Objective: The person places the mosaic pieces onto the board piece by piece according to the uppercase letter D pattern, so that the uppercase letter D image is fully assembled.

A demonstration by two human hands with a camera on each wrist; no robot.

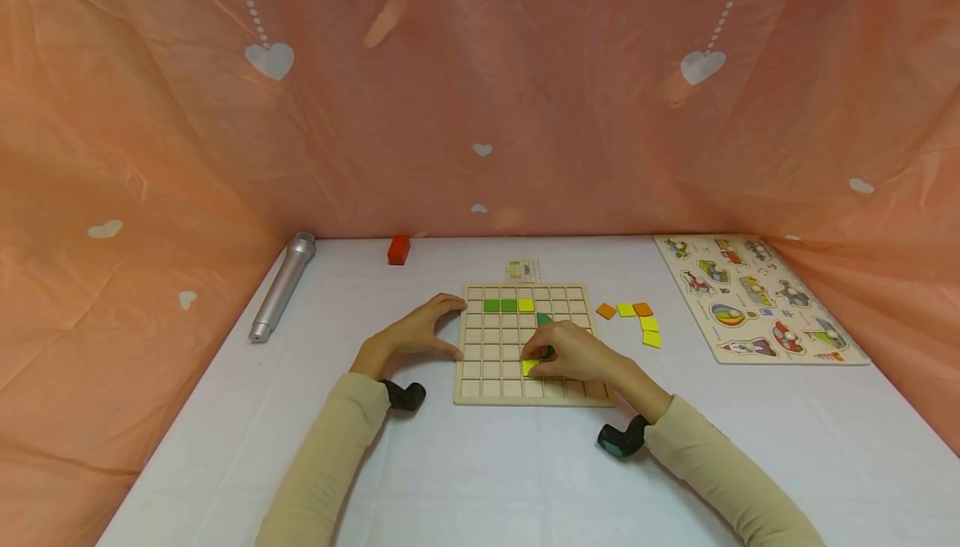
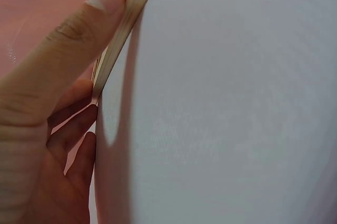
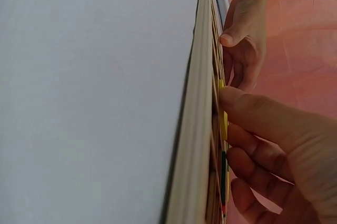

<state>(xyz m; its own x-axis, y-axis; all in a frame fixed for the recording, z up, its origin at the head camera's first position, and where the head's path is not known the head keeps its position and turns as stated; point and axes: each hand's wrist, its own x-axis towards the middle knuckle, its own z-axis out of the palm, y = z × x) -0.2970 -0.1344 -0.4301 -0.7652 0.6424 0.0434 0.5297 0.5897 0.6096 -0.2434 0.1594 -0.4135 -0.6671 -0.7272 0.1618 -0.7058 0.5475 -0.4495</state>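
Observation:
A wooden grid board (image 1: 495, 401) lies on the white table between the two hands. My left hand (image 1: 412, 330) rests at its left side, thumb and fingertips against the edge; the left wrist view shows the thumb (image 2: 79, 40) on the rim. Over the lower middle cells, my right hand (image 1: 577, 353) pinches a yellow square tile (image 1: 529, 367), which the right wrist view shows edge-on under the thumb. Two green tiles (image 1: 500, 306) and another yellow tile (image 1: 526, 305) sit in an upper row. A darker green piece (image 1: 544, 318) is partly hidden behind the right hand.
Loose orange tiles (image 1: 606, 311) and yellow tiles (image 1: 649, 324) lie right of the board. Behind it is a small pattern card (image 1: 522, 270). A red block (image 1: 399, 250) and a silver microphone-shaped cylinder (image 1: 281, 288) stand left; a picture puzzle board (image 1: 738, 327) lies far right.

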